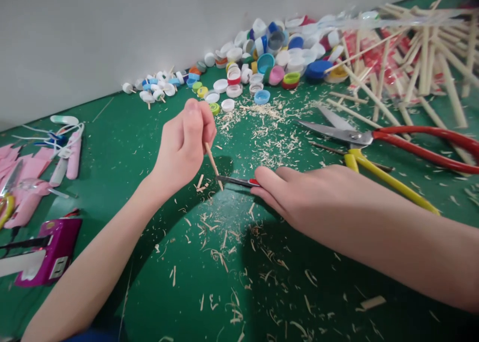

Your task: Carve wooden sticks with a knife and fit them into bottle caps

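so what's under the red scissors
Under the red scissors lie the green mat, scattered wood shavings and a thin dark stick crossing below the blades. The part directly beneath the blades is covered.

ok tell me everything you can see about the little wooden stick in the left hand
The wooden stick is thin, pale and short, like bare light wood. The left hand pinches its upper end, so it slants down to the right, lower tip near the green mat. The blade in the right hand meets it near that tip, amid wood shavings.

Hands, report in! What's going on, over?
Left hand pinching thin wooden stick. Right hand gripping small knife, blade at stick tip. Wood shavings litter green mat.
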`<state>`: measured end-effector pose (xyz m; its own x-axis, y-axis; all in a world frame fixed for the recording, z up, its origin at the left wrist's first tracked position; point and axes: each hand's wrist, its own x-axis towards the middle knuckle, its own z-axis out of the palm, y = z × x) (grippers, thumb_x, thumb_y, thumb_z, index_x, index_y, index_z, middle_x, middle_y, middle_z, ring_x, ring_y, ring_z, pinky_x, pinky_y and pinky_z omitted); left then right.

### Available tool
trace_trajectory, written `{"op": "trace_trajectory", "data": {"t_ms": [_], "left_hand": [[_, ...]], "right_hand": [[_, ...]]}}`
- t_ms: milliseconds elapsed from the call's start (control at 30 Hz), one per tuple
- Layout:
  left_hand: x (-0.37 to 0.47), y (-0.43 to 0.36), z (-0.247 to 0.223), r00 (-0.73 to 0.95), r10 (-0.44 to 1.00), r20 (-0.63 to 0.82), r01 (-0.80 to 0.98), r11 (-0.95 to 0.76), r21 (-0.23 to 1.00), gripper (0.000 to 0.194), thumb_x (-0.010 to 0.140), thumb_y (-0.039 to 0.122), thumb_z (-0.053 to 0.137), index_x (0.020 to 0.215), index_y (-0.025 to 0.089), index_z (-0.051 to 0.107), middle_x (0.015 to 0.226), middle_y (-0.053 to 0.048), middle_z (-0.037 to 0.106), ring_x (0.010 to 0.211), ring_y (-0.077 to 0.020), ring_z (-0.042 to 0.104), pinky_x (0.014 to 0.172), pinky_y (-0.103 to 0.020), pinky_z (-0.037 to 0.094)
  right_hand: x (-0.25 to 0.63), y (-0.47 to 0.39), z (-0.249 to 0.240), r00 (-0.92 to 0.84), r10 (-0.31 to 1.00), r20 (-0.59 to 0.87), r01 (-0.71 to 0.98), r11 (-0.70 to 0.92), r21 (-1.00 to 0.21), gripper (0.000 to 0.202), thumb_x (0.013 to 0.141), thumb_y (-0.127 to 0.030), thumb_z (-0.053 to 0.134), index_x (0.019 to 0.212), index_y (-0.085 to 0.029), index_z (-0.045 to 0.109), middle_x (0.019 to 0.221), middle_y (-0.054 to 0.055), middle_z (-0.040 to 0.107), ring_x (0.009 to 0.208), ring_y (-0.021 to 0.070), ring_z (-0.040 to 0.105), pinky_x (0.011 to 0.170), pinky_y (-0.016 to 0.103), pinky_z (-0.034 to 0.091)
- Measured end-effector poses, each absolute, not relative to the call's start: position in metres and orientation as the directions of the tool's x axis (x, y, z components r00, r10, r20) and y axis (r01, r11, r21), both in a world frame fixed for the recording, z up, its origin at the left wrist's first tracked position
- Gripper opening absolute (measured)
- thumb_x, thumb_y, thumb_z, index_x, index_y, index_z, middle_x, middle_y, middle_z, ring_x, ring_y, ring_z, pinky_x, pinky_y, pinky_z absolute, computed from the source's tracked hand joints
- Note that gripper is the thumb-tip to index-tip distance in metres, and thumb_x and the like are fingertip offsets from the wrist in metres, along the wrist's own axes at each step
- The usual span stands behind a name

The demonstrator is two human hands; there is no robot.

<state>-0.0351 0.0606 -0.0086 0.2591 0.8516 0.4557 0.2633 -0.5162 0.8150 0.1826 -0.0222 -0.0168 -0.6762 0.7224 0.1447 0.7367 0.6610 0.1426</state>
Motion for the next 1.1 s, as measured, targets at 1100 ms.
{"op": "trace_trajectory", "data": {"t_ms": [1100], "left_hand": [[-0.033,0.074,-0.009,0.215,0.867,0.450,0.225,-0.492,0.841,0.071,0.082,0.084,0.037,0.046,0.023,0.034,0.041,0.002,0.031,0.036,-0.0093,0.035,0.038,-0.031,0.023]], "right_hand": [[0.184,-0.002,-0.023,-0.714,0.639,0.287,0.699,0.675,0.235,0.027,0.107,-0.036,0.029,0.095,-0.022,0.049,0.064,-0.004,0.045,0.046,0.0144,0.044,0.048,0.028,0.007]]}}
